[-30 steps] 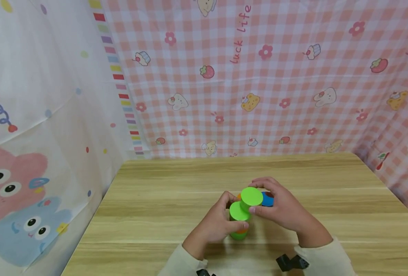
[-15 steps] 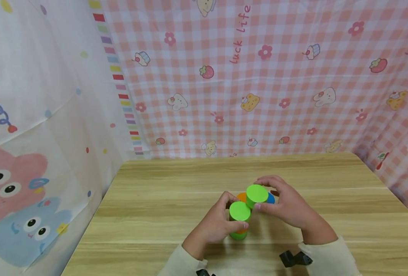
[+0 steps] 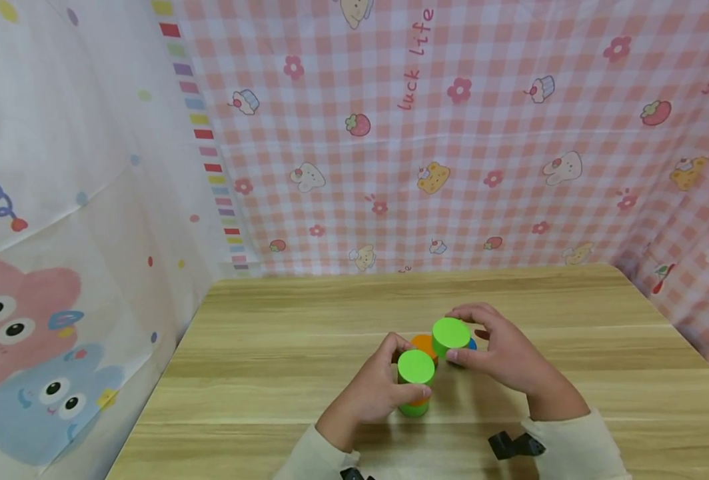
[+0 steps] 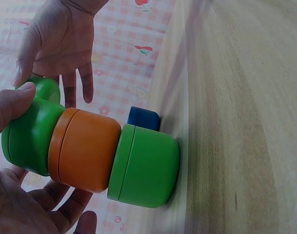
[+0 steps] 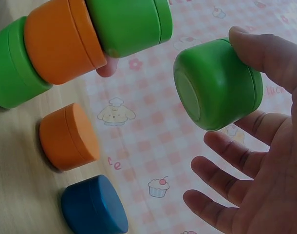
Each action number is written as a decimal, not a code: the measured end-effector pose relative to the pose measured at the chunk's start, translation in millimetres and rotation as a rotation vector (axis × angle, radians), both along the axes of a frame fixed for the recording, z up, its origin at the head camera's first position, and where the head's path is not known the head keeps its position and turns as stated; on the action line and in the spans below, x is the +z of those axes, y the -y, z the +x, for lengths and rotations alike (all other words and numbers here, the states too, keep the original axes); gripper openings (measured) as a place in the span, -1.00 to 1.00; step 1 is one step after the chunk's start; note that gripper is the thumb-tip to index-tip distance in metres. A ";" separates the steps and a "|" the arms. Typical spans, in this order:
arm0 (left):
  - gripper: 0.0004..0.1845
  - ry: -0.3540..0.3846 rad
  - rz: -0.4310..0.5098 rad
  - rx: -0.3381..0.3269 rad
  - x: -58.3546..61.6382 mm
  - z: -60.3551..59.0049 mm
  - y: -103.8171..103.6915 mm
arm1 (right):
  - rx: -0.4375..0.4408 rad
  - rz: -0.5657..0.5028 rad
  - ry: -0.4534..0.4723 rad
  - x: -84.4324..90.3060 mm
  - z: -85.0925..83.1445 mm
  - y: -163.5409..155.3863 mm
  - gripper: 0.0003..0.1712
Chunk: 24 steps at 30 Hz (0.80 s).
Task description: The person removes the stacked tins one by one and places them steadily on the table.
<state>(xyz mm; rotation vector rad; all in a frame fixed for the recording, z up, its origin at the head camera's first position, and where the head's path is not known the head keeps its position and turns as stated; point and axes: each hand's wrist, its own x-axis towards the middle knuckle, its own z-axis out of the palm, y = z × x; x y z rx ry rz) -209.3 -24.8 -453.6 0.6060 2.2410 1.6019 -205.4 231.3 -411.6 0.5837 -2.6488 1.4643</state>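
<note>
A stack of three cups (image 3: 416, 385), green over orange over green, stands on the wooden table (image 3: 282, 373). My left hand (image 3: 371, 395) grips it near the top; the left wrist view shows the stack (image 4: 90, 151) with my thumb on its upper green cup. My right hand (image 3: 501, 355) pinches a separate green cup (image 3: 450, 333) in the air, just right of the stack top and apart from it. In the right wrist view this green cup (image 5: 216, 84) is held between thumb and fingers. A lone orange cup (image 3: 423, 344) and a blue cup (image 3: 471, 345) sit on the table behind.
Pink checked cloth (image 3: 450, 133) hangs behind the table and on the right; a white cartoon curtain (image 3: 60, 233) hangs on the left. The loose orange cup (image 5: 70, 137) and blue cup (image 5: 92, 205) stand side by side beyond the stack. Bare wood surrounds the cups.
My right hand has carried the green cup to the right and a little farther away, off the stack's top. The left hand and stack stayed put.
</note>
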 end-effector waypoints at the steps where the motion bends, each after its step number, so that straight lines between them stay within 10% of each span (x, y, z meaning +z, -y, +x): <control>1: -0.49 -0.001 0.001 -0.001 0.0 -0.1 -0.1 | -0.001 -0.001 0.004 0.0 -0.3 -0.2 -0.41; 24: -0.46 0.011 -0.020 0.008 1.6 -0.5 0.0 | -0.071 0.011 0.065 -7.7 -7.0 -13.9 -0.39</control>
